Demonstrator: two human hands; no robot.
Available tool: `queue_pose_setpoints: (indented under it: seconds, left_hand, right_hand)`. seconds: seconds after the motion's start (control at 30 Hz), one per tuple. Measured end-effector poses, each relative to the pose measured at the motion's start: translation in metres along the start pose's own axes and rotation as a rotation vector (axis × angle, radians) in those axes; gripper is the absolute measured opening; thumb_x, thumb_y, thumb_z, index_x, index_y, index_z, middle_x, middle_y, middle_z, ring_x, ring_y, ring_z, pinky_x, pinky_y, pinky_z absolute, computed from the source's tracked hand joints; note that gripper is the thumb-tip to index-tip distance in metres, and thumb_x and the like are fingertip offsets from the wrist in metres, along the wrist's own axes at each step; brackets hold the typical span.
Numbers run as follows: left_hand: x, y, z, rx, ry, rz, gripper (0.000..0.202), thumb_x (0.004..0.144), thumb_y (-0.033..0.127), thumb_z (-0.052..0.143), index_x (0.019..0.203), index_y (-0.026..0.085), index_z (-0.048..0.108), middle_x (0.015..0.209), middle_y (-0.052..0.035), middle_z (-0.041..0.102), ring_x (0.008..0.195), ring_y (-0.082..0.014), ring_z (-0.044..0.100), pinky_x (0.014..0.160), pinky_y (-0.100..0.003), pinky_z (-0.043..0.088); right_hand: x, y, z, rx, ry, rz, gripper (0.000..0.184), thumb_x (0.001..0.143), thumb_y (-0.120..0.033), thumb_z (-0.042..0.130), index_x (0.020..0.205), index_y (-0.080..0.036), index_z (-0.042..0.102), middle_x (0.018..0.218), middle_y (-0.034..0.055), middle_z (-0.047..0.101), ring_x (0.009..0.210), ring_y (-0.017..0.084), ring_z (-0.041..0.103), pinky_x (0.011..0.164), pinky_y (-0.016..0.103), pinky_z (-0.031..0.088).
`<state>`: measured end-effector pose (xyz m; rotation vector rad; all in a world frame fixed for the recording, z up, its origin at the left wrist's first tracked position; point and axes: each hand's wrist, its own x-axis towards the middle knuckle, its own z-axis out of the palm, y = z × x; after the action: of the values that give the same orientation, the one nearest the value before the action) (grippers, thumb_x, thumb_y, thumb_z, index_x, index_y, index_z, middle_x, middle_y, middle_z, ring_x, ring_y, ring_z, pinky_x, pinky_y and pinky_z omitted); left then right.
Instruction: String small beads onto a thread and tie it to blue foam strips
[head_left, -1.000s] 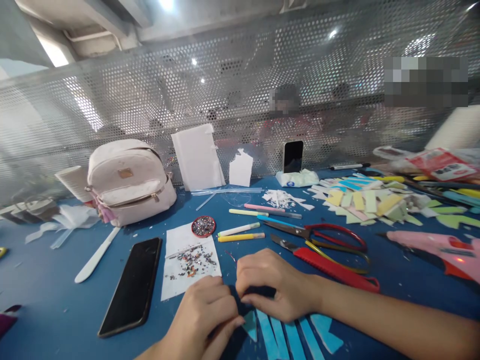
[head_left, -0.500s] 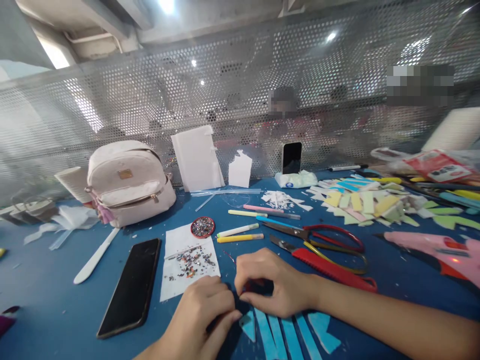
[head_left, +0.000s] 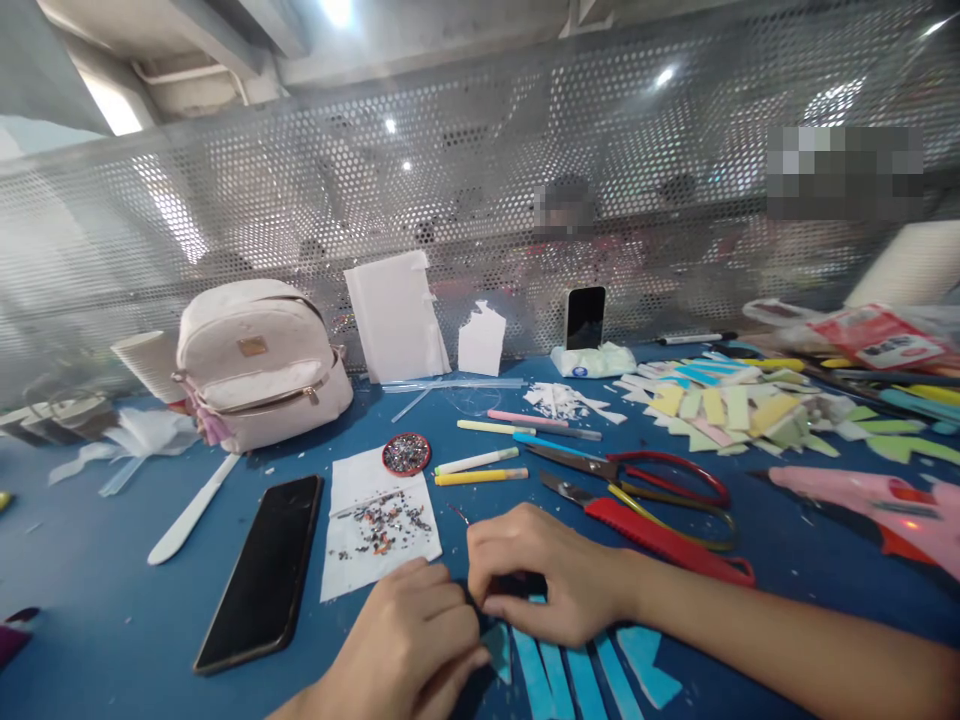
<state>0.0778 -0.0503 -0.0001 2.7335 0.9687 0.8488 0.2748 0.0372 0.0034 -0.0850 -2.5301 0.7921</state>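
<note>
My left hand (head_left: 412, 640) rests low in front of me with its fingers curled and closed, its tips beside a small blue piece (head_left: 499, 652). Close against it, my right hand (head_left: 536, 575) has its fingers bent down to the thumb in a pinch. Whatever either hand grips is hidden or too small to make out. Several light-blue strips (head_left: 586, 682) lie fanned under and below my right hand. Left of the hands, a white paper sheet (head_left: 345, 560) carries scattered glittery bits (head_left: 386, 522) and a red-rimmed round dish (head_left: 406, 455) full of them.
Red-handled scissors (head_left: 667, 535) lie just beyond my right forearm, with a pink glue gun (head_left: 847, 490) farther right. Felt-tip pens (head_left: 480, 477), a black phone (head_left: 262, 575), a white plastic knife (head_left: 191, 515), a small backpack (head_left: 259, 370) and a heap of coloured pieces (head_left: 739, 400) surround the hands.
My left hand has shifted slightly right and its thumb now covers more of the small blue piece. The right hand has moved slightly left and stays pinched.
</note>
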Motion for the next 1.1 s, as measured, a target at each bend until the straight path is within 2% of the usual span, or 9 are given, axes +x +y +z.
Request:
queue_pose_setpoints:
  seconds: [0.27,0.4,0.7,1.1]
  left_hand:
    - [-0.0033,-0.0008,-0.0019,-0.078,-0.003,-0.090,0.029,0.097,0.020,0.037,0.070,0.020,0.045,0.064,-0.0035,0.059,0.062,-0.0182,0.052,0.058,-0.028,0.038]
    - [-0.0050,-0.0019,-0.0023,-0.108,-0.004,-0.129,0.025,0.094,0.017,0.040,0.070,0.020,0.043,0.065,-0.0036,0.058,0.063,-0.0185,0.053,0.058,-0.028,0.038]
    - [-0.0062,-0.0040,-0.0028,-0.111,-0.008,-0.137,0.022,0.092,0.014,0.043,0.071,0.020,0.045,0.066,-0.0039,0.059,0.063,-0.0189,0.054,0.058,-0.029,0.038]
    - [-0.0098,-0.0081,-0.0053,-0.137,0.021,-0.256,0.022,0.095,0.017,0.044,0.073,0.021,0.048,0.071,-0.0027,0.059,0.068,-0.0180,0.053,0.063,-0.028,0.038]
  right_hand:
    - [0.0052,0.0054,-0.0014,0.250,0.114,0.079,0.019,0.087,-0.031,0.066,0.079,-0.014,0.069,0.074,0.0014,0.056,0.058,0.009,0.045,0.052,0.019,0.037]
    - [0.0070,0.0052,-0.0024,0.327,0.146,0.145,0.016,0.083,-0.028,0.071,0.076,-0.013,0.069,0.076,0.0023,0.060,0.059,0.009,0.047,0.052,0.019,0.038]
    - [0.0043,0.0052,-0.0029,0.235,0.079,0.203,0.002,0.081,-0.016,0.068,0.080,-0.014,0.067,0.076,-0.0002,0.059,0.062,0.009,0.048,0.057,0.021,0.038]
    - [0.0058,0.0009,-0.0064,0.189,0.030,0.224,0.005,0.084,-0.012,0.056,0.081,-0.016,0.058,0.073,-0.0025,0.051,0.062,0.009,0.044,0.057,0.019,0.034]
